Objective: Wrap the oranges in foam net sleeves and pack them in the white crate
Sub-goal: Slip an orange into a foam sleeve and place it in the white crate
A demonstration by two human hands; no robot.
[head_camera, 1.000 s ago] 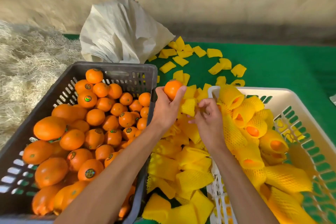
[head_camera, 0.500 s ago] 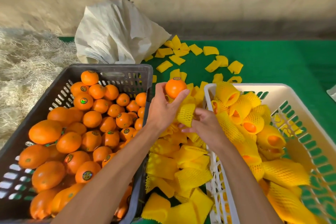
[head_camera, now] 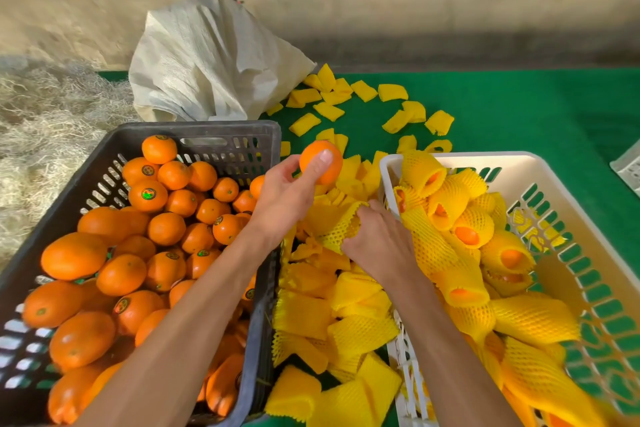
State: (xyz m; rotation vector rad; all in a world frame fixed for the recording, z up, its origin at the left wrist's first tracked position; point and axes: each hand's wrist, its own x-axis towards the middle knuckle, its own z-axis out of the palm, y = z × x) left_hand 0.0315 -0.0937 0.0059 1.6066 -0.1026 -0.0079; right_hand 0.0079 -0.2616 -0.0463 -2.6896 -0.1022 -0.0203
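**Orange up, sleeve in hand**

My left hand [head_camera: 284, 198] holds a bare orange [head_camera: 320, 161] between thumb and fingertips, raised above the gap between the two crates. My right hand [head_camera: 377, 246] is curled onto a yellow foam net sleeve [head_camera: 334, 224] at the top of the loose sleeve pile [head_camera: 332, 319], just at 5 o'clock of the orange. The dark crate [head_camera: 207, 130] of unwrapped oranges [head_camera: 121, 274] sits at 9 o'clock of the pile. The white crate [head_camera: 502, 159] lies at 3 o'clock, part filled with sleeved oranges [head_camera: 474, 227]. Flat sleeves [head_camera: 398, 92] scatter over the green table [head_camera: 540, 107] at 12 o'clock, beside a white sack [head_camera: 207, 62].
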